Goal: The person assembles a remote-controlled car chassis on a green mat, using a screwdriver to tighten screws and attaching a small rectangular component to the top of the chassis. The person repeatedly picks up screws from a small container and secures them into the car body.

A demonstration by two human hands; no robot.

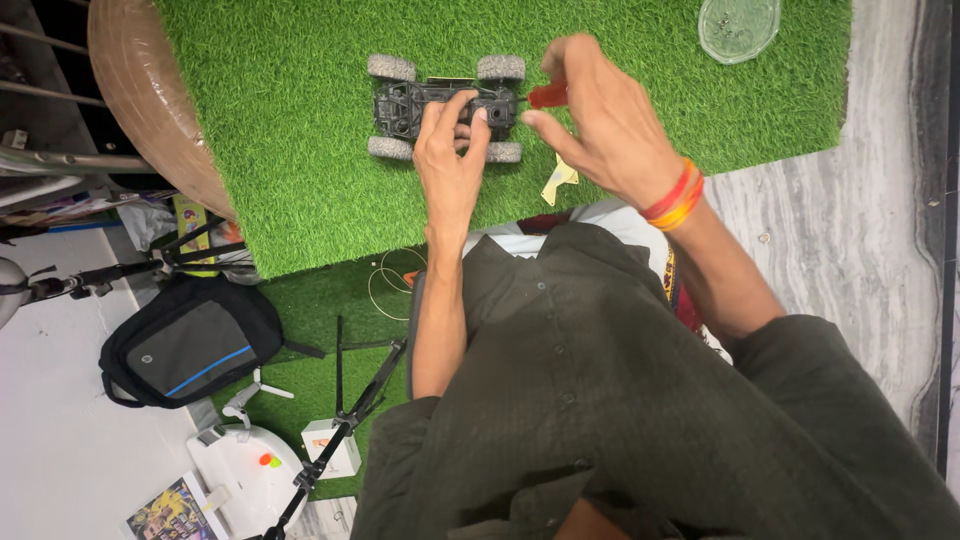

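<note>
Toy car chassis [445,108], black plastic, four grey knobbly wheels, body shell absent: laid on a green artificial-grass mat [300,130], directly under the fingers of the left hand [452,150]. The left fingers are spread, pressed down on the frame's middle, thumb and forefinger either side of it; the frame is pinned rather than gripped.

Screwdriver [548,95], red translucent handle: pinched between thumb and curled fingers of the right hand [600,125], its shaft directed at the chassis end just beyond the left fingertips. The right fingers are closed about the handle.

Scrap of pale yellow material [560,180]: lying on the mat just below the right fingers, apart from the car.

Clear round dish [738,28], shallow, with small dark bits inside: well beyond the right fingers, at the mat's far corner.

Black backpack with blue stripe [190,340], tripod legs [340,420], white device [250,470]: on the floor, well away from both hands.

Risks, as judged: the screwdriver tip could slip off a screw head if the chassis rolls on its wheels under light pressure; a freed screw could be lost in the grass pile, the dish being out of easy reach.

Not determinable: the screwdriver tip and whatever it meets are hidden behind the right hand and the frame; the dish contents are too small to identify; the dish's top edge is cut off by the frame.
</note>
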